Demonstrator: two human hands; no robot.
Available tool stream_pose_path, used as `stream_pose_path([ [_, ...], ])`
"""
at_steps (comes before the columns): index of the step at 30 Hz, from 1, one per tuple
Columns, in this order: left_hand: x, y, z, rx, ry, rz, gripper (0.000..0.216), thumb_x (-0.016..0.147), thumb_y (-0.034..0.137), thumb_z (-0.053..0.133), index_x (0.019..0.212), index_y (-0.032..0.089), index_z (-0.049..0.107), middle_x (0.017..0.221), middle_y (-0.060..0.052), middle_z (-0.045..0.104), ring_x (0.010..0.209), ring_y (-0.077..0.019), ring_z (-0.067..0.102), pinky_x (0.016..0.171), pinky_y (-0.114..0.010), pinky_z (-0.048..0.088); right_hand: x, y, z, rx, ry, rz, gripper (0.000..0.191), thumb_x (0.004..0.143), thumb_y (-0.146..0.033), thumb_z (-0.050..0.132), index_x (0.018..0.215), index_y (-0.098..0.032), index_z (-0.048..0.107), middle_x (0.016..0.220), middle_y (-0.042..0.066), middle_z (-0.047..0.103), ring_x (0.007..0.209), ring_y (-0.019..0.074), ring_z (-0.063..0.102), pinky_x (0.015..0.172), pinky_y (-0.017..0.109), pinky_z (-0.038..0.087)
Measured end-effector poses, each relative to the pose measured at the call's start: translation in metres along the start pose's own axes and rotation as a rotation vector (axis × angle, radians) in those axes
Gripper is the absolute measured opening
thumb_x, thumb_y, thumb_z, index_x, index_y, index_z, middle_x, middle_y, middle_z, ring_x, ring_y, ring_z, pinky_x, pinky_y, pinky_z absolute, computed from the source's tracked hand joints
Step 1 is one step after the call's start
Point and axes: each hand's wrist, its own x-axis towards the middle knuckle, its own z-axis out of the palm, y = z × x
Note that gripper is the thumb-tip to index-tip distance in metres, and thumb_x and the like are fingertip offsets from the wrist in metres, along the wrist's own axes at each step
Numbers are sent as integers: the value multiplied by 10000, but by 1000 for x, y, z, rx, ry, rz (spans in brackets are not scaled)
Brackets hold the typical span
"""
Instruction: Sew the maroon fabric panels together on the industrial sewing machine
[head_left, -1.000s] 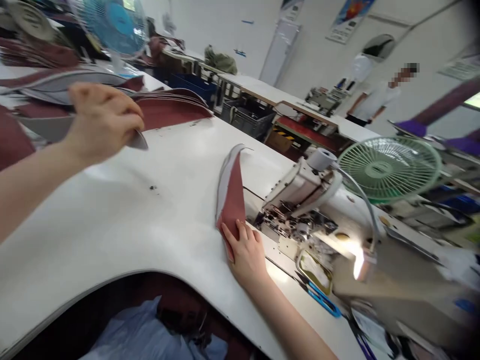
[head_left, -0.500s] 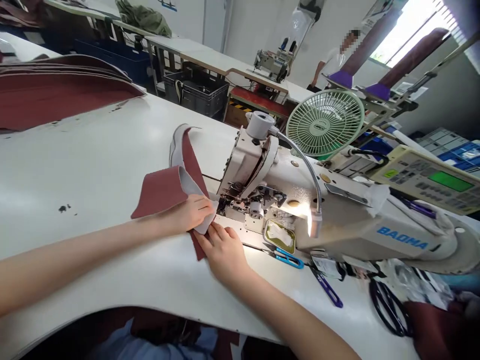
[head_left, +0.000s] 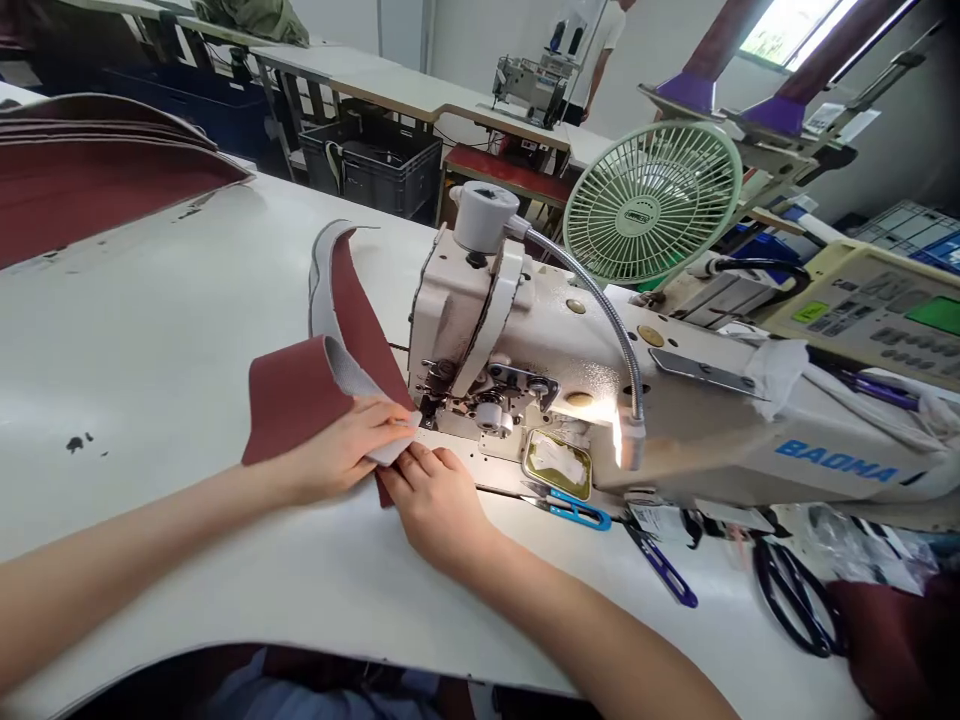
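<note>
A maroon piece of leather-like material (head_left: 291,395) with pale grey backing stands folded up at the sewing machine (head_left: 480,310). Its far strip curves away across the white table. My left hand (head_left: 356,445) pinches the folded piece near its grey corner, close to the presser foot (head_left: 427,408). Beside it, my right hand (head_left: 439,500) has its fingers bent and pressed together on the lower edge of the same piece. The material under both hands' fingertips is mostly hidden.
Right of my hands lie a small tray (head_left: 559,465), blue thread snips (head_left: 577,510), purple snips (head_left: 664,568) and black-handled scissors (head_left: 799,595). A stack of maroon sheets (head_left: 97,190) rests at left. Behind the machine stands a green fan (head_left: 651,205); a person (head_left: 600,60) is farther back.
The whole view has shifted, so the machine and hands appear farther left. Both hands keep hold of the maroon piece near the presser foot. The person behind has moved left.
</note>
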Motion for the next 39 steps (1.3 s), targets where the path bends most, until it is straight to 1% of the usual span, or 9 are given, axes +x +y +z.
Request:
stream_pose_path([
  [2,-8,3,3,20,32,19,393,934,185,410,1293,209,566,1306,-77,605,1198,-234,534,1011,-377,415,-1,-1,1,18,-28,-5,184,973,-190,470,1057,-136,624,1082,115,670,1090,245,544,746,344,392],
  [5,-11,1,5,77,69,27,401,934,209,408,1298,212,578,1324,-72,619,1237,-244,541,1008,-388,418,-1,-2,1,30,-39,-2,209,975,-183,454,1106,-122,605,1130,138,649,1136,252,522,761,348,392],
  [7,-10,-3,4,95,33,40,417,924,193,400,1294,214,591,1339,-68,614,1255,-243,533,1020,-391,417,-1,-2,0,31,-28,5,243,983,-187,431,1148,-113,593,1161,143,641,1152,253,512,768,351,396],
  [10,-8,-6,0,105,-47,42,462,908,161,402,1339,207,561,1384,-70,579,1281,-237,507,1049,-392,399,-1,-3,-1,30,-44,2,241,982,-187,425,1133,-115,599,1148,140,645,1145,253,512,761,350,398],
  [12,-8,-7,-2,104,-67,33,486,900,155,410,1366,212,538,1399,-69,565,1285,-237,499,1059,-390,390,-1,-3,-2,33,-64,1,233,975,-183,436,1129,-120,599,1147,144,644,1142,252,512,759,350,397],
  [18,-7,-7,0,89,-38,41,428,923,175,402,1310,220,578,1366,-69,596,1271,-249,514,1041,-396,391,0,-4,-3,33,-67,13,271,971,-179,422,1177,-122,589,1176,146,638,1151,254,506,756,359,402],
  [23,-7,-10,0,120,-64,66,447,907,157,412,1329,182,556,1379,-81,589,1332,-259,476,1072,-419,371,-1,-2,-3,30,-66,18,259,971,-170,415,1141,-131,606,1174,135,645,1171,252,503,779,364,399],
  [29,3,-10,3,111,-94,40,456,904,180,443,1348,197,545,1393,-86,572,1342,-270,468,1083,-430,390,-3,7,-9,51,-116,70,275,943,-139,447,1154,-156,622,1222,134,643,1174,232,527,808,357,394],
  [39,10,1,12,112,-37,29,438,903,172,398,1314,159,547,1363,-102,584,1306,-261,489,1064,-413,378,-8,12,-20,71,-157,94,254,943,-142,462,1142,-157,620,1221,106,663,1186,219,541,824,357,401],
])
